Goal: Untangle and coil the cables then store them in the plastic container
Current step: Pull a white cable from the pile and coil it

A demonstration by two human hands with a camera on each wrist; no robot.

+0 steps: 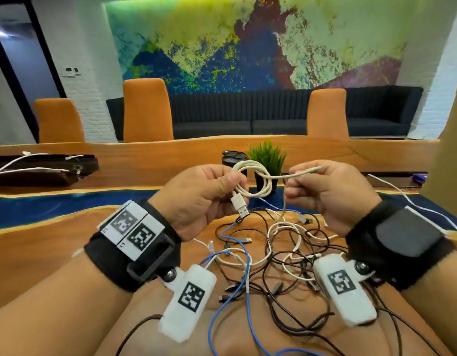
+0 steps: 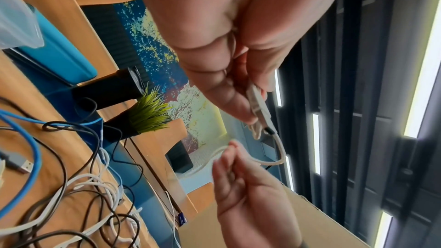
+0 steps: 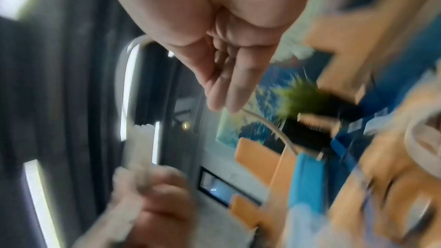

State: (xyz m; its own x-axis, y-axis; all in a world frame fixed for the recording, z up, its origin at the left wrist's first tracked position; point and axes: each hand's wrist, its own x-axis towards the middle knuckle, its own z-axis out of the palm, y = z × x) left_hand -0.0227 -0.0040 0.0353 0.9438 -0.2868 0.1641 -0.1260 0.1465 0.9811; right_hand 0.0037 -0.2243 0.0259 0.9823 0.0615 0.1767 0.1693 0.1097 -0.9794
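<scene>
A white USB cable (image 1: pixel 255 179) is wound into a small coil held above the table. My left hand (image 1: pixel 209 194) grips the coil between thumb and fingers, and the USB plug (image 1: pixel 240 205) hangs below the thumb. My right hand (image 1: pixel 322 186) pinches the cable's free end (image 1: pixel 307 170) and holds it out to the right of the coil. Below both hands a tangle of black, white and blue cables (image 1: pixel 268 253) lies on the wooden table (image 1: pixel 55 258). In the left wrist view the clear plastic container (image 2: pixel 16 22) shows at the upper left. The right wrist view is blurred.
A small green plant in a black pot (image 1: pixel 268 160) and a dark cup (image 1: pixel 232 159) stand just behind the hands. More white cables (image 1: pixel 29 163) lie on a dark tray at far left. A cardboard box (image 1: pixel 448 160) stands at the right. Orange chairs line the far side.
</scene>
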